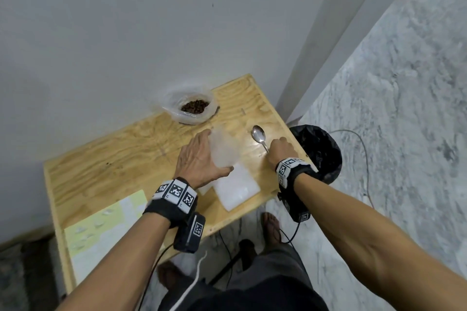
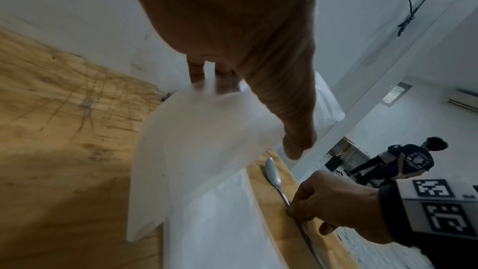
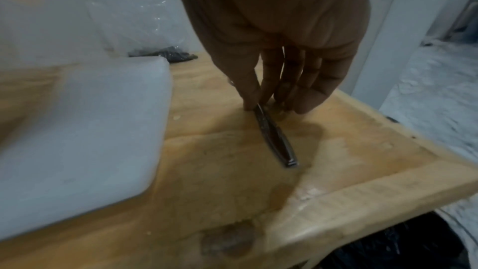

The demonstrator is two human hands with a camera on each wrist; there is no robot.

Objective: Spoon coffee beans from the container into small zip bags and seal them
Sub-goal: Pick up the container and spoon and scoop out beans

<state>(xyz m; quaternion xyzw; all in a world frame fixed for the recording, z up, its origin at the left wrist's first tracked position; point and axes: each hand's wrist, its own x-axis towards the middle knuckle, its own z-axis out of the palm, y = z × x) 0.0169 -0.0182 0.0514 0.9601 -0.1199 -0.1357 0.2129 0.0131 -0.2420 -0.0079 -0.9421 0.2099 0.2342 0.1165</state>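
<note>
Fingers, right hand: I see thumb and forefinger pinching the handle of the spoon, which lies flat on the wooden table; the other fingers hang straight down to the board.

Fingers, left hand: I see them and the thumb curled round a small frosted zip bag, lifted clear of the table. It is above the stack of spare bags near the front edge.

Container: a clear plastic-lined tub with coffee beans inside, at the back of the table by the wall, well apart from both hands.

Only in the head view: a black bin beside the table's right edge, a pale yellow sheet at the near left corner, the beans themselves.

Only in the left wrist view: the spoon bowl seen edge-on, and a second person standing far off in the room.

Only in the right wrist view: the squared end of the spoon handle resting on the wood.

Hard to make out: whether the held bag's mouth is open or sealed, I cannot tell. The container is a blur in the right wrist view. The marks on the yellow sheet are unreadable.
</note>
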